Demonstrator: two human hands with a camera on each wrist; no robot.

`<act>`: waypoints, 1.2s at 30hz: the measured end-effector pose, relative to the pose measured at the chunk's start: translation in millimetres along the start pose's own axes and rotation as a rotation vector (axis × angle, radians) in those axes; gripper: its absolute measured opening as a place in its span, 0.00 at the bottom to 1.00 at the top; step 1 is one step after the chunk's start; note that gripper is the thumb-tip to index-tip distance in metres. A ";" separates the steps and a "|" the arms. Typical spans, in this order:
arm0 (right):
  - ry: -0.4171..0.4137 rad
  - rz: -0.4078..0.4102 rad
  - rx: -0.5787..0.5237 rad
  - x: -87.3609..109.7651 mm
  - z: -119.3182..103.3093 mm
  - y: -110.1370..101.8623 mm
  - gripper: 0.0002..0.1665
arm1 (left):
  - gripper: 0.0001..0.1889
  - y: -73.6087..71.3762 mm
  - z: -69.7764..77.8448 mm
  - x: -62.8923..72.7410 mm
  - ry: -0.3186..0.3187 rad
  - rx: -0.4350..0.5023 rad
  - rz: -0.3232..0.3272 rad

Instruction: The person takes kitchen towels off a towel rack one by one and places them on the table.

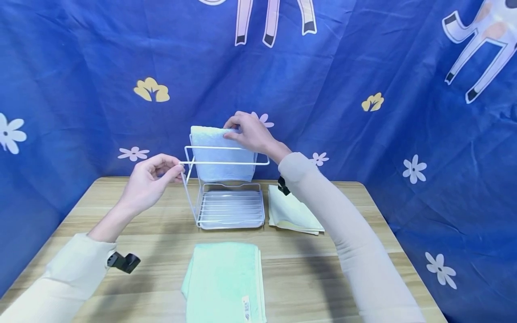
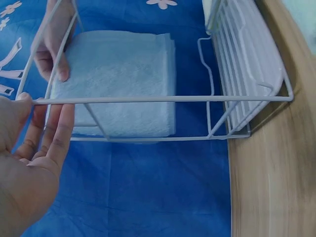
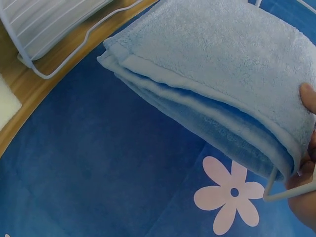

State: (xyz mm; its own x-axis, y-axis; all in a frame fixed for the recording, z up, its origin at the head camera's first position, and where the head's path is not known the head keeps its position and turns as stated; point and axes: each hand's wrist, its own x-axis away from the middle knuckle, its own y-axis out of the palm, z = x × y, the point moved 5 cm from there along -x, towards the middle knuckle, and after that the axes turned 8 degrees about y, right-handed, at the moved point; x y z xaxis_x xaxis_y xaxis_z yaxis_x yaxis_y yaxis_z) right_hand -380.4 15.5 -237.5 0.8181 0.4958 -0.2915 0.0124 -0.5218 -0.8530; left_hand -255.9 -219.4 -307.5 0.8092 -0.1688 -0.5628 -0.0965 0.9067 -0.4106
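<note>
A white wire rack [image 1: 226, 163] stands at the back of the table, with a slatted base tray [image 1: 232, 211] under its frame. My left hand [image 1: 147, 184] pinches the front left top corner of the rack between thumb and fingers. Folded, a light blue towel [image 1: 214, 138] hangs at the rack's rear, well above the tray. With thumb in front and fingers behind, my right hand [image 1: 252, 132] grips the towel's top edge near its right end. In the right wrist view, the towel's layers [image 3: 207, 103] fold close by a white bar [image 3: 291, 191] of the rack.
A mint green folded towel [image 1: 226, 278] with a white label lies at the table's front. To the right of the rack is a pale yellowish folded cloth [image 1: 295, 208], partly behind my right arm. A blue patterned curtain [image 1: 311, 89] rises behind the wooden table [image 1: 161, 251].
</note>
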 end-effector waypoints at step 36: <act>-0.019 0.180 -0.187 19.6 -0.7 -51.5 0.10 | 0.08 -1.6 0.8 2.1 0.006 -0.015 0.017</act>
State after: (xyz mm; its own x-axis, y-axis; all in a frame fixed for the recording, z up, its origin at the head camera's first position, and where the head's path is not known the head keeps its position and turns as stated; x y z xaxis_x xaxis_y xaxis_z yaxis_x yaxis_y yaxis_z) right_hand -364.7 51.6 -199.1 0.8055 0.3960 -0.4408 -0.0244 -0.7212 -0.6923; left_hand -253.6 -220.9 -307.5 0.8036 -0.1556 -0.5745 -0.1192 0.9036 -0.4115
